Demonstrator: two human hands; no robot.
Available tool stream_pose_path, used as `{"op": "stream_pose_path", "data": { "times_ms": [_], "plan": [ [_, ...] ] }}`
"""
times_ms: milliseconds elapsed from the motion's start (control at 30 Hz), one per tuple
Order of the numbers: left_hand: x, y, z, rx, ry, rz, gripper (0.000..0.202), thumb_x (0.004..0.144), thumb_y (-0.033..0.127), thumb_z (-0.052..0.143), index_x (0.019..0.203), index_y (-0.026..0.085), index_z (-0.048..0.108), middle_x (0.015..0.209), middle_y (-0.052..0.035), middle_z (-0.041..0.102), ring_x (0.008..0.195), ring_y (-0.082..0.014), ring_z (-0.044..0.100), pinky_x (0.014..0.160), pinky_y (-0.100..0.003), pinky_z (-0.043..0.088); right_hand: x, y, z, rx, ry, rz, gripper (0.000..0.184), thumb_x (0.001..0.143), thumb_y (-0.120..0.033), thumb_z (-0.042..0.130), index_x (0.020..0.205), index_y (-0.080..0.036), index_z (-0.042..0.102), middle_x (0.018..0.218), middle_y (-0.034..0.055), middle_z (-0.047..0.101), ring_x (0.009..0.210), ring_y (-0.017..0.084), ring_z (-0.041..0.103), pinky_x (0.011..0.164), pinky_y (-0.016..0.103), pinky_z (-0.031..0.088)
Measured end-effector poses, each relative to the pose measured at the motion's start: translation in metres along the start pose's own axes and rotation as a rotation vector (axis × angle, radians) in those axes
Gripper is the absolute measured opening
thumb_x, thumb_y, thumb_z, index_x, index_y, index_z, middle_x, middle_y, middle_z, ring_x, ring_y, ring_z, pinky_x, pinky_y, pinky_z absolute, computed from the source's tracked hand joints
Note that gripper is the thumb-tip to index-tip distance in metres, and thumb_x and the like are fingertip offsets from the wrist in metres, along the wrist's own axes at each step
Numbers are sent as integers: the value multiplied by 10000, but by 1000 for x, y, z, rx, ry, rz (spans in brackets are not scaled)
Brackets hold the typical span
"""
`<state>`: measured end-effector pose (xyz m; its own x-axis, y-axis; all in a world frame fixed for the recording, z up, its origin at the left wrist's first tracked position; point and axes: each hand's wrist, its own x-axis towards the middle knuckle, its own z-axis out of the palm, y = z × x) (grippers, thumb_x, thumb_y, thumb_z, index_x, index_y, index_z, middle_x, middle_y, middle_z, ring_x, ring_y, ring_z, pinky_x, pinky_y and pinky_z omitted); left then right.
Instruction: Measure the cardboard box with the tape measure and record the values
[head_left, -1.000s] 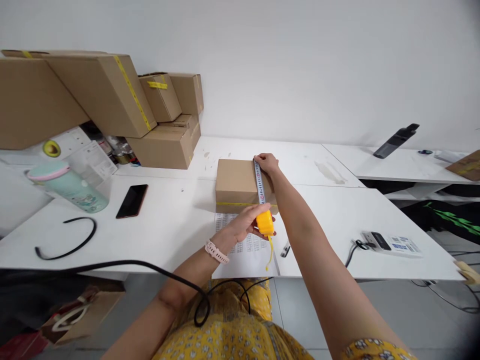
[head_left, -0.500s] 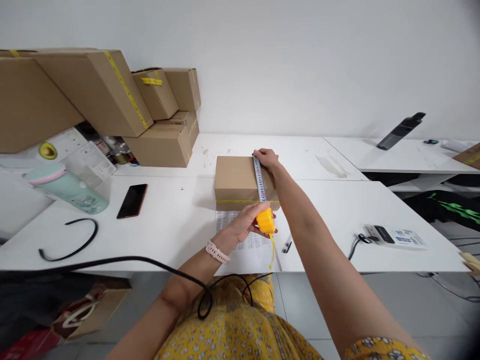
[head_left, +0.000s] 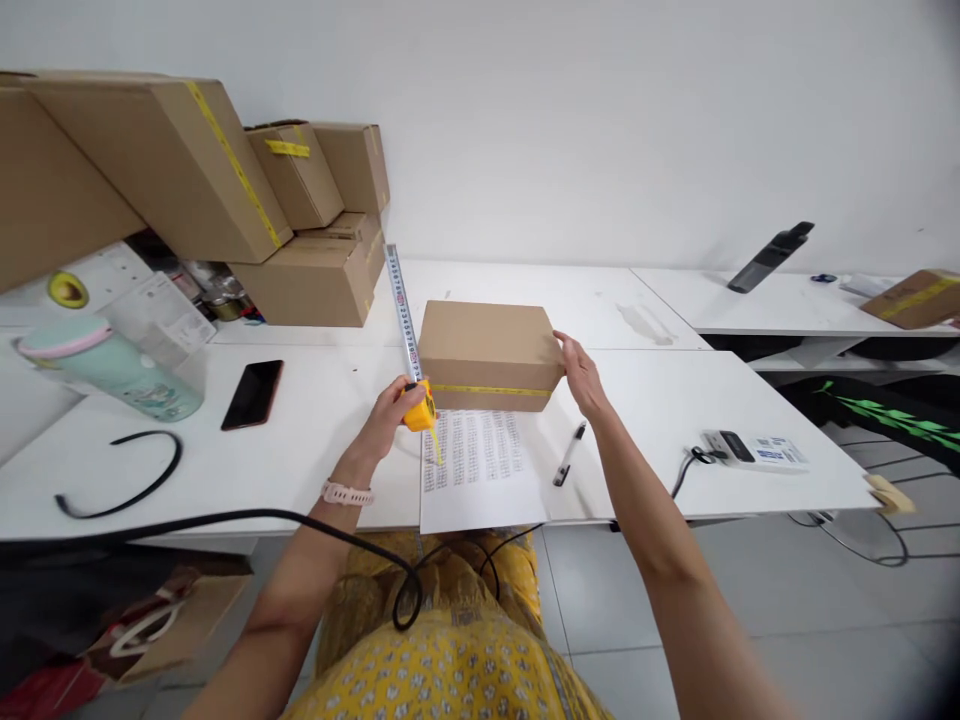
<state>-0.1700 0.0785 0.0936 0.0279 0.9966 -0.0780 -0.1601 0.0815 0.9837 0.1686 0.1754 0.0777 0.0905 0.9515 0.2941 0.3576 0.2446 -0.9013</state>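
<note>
A small brown cardboard box with a yellow tape strip along its front sits on the white table. My left hand is closed round a yellow tape measure just left of the box's front corner. Its white blade sticks up and away, free at the far end. My right hand rests with fingers spread against the box's right side. A printed sheet lies in front of the box, and a black pen lies to its right.
Stacked cardboard boxes fill the back left. A teal bottle, a black phone and a black cable loop lie left. A label device sits on the right. A dark handheld tool lies on the far table.
My left hand carried the tape measure from the box's right front to its left side, the blade now pointing up free. My right hand let go of the blade tip and dropped to the box's right side.
</note>
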Motion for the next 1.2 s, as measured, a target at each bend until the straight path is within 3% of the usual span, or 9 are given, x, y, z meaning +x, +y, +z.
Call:
{"op": "stream_pose_path", "data": {
  "times_ms": [100,200,333,433,500,600,700,833,1200],
  "plan": [
    [10,28,2,-44,-34,94,478,704,521,793,969,172,601,1115,-67,671,695,-177,707,631,-303,567,13,-27,-2,-113,23,-107,600,848,-712,562,1203,-250,704,885,28,659,801,194,571,766,349,486],
    [19,58,2,-63,-63,175,472,745,528,763,1011,163,627,1080,-76,672,705,-196,709,607,-313,576,39,-47,-8,-263,75,-102,501,831,-681,609,965,-216,737,865,49,640,800,210,573,775,376,484],
    [19,77,12,-34,-65,192,439,750,513,775,964,158,632,983,-52,659,694,-196,702,599,-315,583,68,-57,-1,-533,147,-164,366,906,-515,558,757,-202,675,1052,137,641,1018,291,561,904,441,452],
    [-1,72,34,-63,-90,164,432,707,486,814,913,177,593,1018,-51,681,691,-185,699,635,-329,594,75,-60,18,-618,79,-299,284,958,-274,405,925,-200,677,1163,153,651,1097,303,540,967,466,410],
    [-19,63,50,-125,-215,31,469,675,505,830,894,179,574,1104,-80,691,692,-197,706,647,-363,605,75,-63,29,-675,23,-359,349,955,-185,325,1041,-193,663,1136,155,669,1076,309,548,967,482,387],
    [-39,45,70,-205,-377,-215,502,662,535,836,893,172,578,1216,-131,677,694,-207,712,634,-374,608,69,-67,37,-748,27,-404,387,970,-205,292,1154,-176,632,1147,168,671,1066,329,540,944,488,367],
    [-46,31,79,-245,-412,-332,482,669,512,848,885,171,585,1271,-144,664,711,-191,705,638,-355,612,61,-69,35,-791,50,-446,462,982,-222,269,1353,-182,542,1154,157,656,1049,322,526,921,471,365],
    [-45,24,80,-292,-405,-368,456,679,474,853,887,184,569,1276,-138,667,743,-189,700,637,-346,612,54,-72,31,-863,29,-461,545,986,-198,259,1490,-237,462,1096,140,620,1000,304,513,905,460,363],
    [-59,10,82,-235,-436,-384,459,690,486,846,863,178,553,1238,-112,629,735,-157,667,687,-371,613,55,-71,32,-867,-23,-514,508,1018,-262,285,1414,-378,581,1116,123,553,992,299,459,908,478,340]
  ]
}}
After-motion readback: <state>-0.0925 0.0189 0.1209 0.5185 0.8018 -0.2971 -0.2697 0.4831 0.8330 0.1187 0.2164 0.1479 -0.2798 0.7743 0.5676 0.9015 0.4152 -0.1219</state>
